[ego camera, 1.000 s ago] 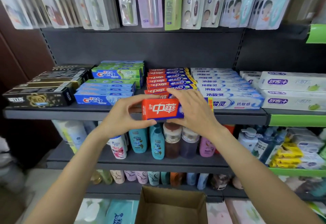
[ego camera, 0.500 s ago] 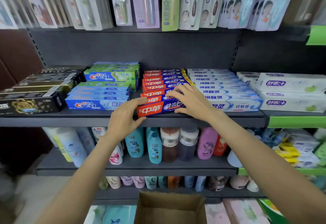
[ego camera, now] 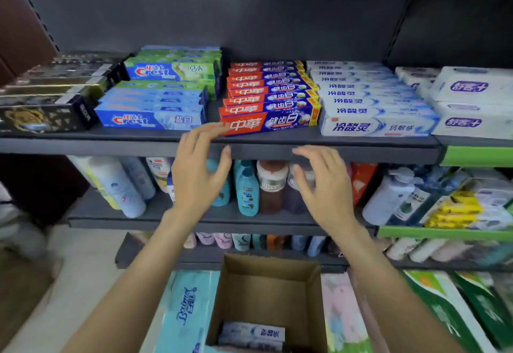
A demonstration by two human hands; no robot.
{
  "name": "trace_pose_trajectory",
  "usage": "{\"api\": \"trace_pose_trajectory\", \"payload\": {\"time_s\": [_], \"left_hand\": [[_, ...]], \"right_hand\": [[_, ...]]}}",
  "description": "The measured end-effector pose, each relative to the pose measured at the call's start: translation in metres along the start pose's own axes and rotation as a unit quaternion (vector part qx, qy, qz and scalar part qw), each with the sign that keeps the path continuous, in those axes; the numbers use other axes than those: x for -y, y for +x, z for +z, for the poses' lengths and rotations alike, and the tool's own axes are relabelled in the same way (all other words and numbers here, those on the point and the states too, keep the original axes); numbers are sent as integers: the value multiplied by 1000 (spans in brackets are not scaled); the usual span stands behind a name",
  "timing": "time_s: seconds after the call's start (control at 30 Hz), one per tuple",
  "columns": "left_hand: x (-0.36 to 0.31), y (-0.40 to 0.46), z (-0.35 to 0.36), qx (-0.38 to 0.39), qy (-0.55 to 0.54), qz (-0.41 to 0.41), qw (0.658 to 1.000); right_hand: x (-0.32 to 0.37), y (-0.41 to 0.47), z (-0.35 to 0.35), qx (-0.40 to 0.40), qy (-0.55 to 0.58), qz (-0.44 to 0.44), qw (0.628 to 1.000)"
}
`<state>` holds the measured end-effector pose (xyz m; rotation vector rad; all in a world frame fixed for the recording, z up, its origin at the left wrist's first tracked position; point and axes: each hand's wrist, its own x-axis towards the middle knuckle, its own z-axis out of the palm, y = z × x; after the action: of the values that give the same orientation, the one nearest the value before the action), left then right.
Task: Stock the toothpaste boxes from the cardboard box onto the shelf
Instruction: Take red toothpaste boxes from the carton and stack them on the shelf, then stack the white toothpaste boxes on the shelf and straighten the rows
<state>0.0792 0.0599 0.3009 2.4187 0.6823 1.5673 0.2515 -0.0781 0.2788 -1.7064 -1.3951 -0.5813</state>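
A red and blue toothpaste box (ego camera: 270, 123) lies at the front of its row on the dark shelf (ego camera: 361, 149), slightly askew. My left hand (ego camera: 198, 170) hovers just below the box's left end with fingers spread, holding nothing. My right hand (ego camera: 324, 183) is open below the shelf edge, apart from the box. The open cardboard box (ego camera: 266, 291) stands low in the middle, with a white and blue toothpaste box (ego camera: 254, 334) lying at its bottom.
Blue Crest boxes (ego camera: 151, 119) and black boxes (ego camera: 41, 115) fill the shelf's left, white toothpaste boxes (ego camera: 374, 126) its right. Bottles (ego camera: 247, 188) crowd the shelf below. Tissue packs (ego camera: 186, 313) flank the cardboard box. Floor shows at lower left.
The red and blue box was set down on the shelf at the front of its row. Both hands let go of it and drew back below the shelf edge.
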Motion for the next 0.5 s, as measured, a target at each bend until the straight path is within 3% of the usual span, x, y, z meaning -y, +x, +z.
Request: {"api": "trace_pose_trajectory", "payload": {"time_s": [0.07, 0.17, 0.3, 0.37, 0.5], "left_hand": [[-4, -33, -2, 20, -34, 16, 999], [5, -101, 7, 143, -54, 32, 988], [43, -208, 33, 343, -7, -34, 939], [66, -260, 43, 407, 51, -113, 905], [99, -335, 51, 395, 104, -428, 806]], "right_hand": [[2, -48, 0, 34, 17, 14, 999], [-8, -125, 11, 162, 19, 78, 984], [-27, -214, 43, 402, 3, 125, 907], [-34, -246, 67, 511, 5, 128, 850], [-45, -294, 129, 629, -6, 100, 771]]}}
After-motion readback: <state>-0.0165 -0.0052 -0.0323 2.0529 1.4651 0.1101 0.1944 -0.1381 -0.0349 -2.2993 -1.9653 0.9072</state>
